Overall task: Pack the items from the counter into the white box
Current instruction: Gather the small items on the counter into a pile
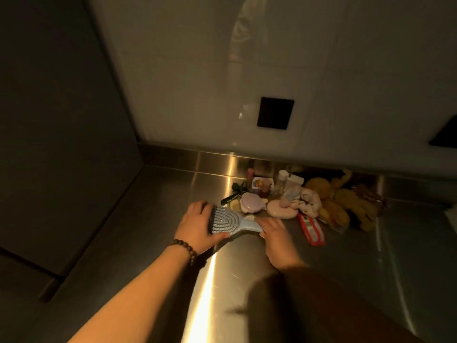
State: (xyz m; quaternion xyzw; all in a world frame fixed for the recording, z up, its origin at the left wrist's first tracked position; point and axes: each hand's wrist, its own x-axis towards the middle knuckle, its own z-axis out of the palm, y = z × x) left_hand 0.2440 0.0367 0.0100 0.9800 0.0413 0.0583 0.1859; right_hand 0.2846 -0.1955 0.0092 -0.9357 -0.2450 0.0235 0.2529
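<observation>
A light blue hairbrush [226,220] with a vented head lies at the near edge of a pile of items on the steel counter [173,199]. My left hand [197,225] grips the brush head, fingers over its far side and thumb under the near side. My right hand [274,231] rests at the brush's handle end, palm down; whether its fingers curl round the handle is hidden. Behind lie a lilac round case [252,203], a pink pad [282,210], small bottles [282,180] and a red-and-white packet [311,230]. No white box is in view.
Yellow-brown plush toys [343,204] and a pale scrunchie [309,200] fill the right of the pile. A white tiled wall with a black socket plate [275,113] rises behind. A dark cabinet side [61,144] bounds the counter on the left.
</observation>
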